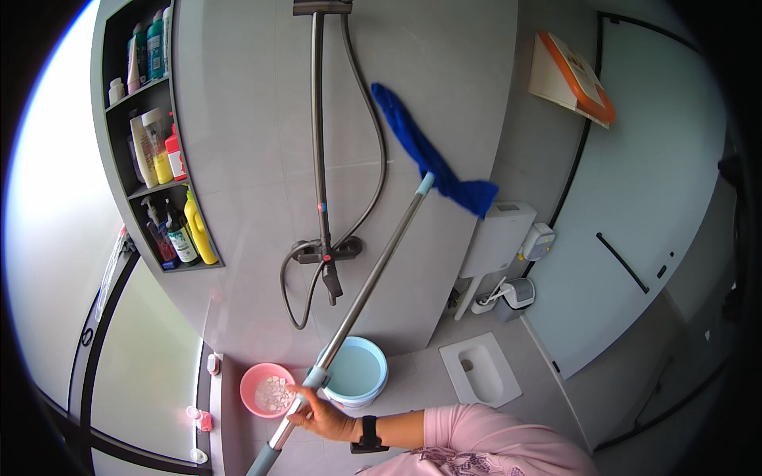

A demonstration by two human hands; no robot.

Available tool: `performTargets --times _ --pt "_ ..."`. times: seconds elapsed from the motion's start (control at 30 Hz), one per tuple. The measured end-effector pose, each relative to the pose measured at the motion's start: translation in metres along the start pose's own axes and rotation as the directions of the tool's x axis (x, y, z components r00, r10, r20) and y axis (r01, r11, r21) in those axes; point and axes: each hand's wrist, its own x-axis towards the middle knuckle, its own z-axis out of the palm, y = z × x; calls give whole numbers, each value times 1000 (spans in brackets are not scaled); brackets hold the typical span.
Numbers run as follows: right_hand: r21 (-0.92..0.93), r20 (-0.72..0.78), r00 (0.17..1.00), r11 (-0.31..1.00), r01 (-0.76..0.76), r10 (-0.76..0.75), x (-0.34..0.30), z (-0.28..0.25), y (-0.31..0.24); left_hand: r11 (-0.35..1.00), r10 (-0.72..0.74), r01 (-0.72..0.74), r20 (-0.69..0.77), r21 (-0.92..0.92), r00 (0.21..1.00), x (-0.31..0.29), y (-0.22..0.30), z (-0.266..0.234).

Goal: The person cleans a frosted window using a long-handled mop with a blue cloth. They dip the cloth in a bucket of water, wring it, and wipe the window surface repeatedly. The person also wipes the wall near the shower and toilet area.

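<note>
My right hand (325, 414), with a black watch (368, 435) on the wrist, is closed around the lower part of a long mop pole (369, 285). The metal pole slants up and to the right, with light blue-grey joints and a grey end at the bottom. On its top a blue cloth mop head (429, 151) lies at a slant in front of the grey tiled wall (246, 198); whether it presses on the tiles I cannot tell. My left hand is out of view.
Behind the pole stand a light blue bucket (382, 381) and a pink basin (248, 390) holding white pieces. A shower rail (319, 119) with hose, bottle shelves (139, 188), a squat toilet (508, 381), a cistern (496, 238) and a frosted door (635, 190) surround the area.
</note>
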Motion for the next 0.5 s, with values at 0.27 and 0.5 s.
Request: performTargets --times 0.27,0.5 --pt "-14 12 973 973 230 -230 36 1 -46 969 98 18 -453 245 886 -52 26 -58" --pt "-68 82 993 994 86 -80 14 -14 -53 996 34 -24 -120 83 992 -46 29 -2"
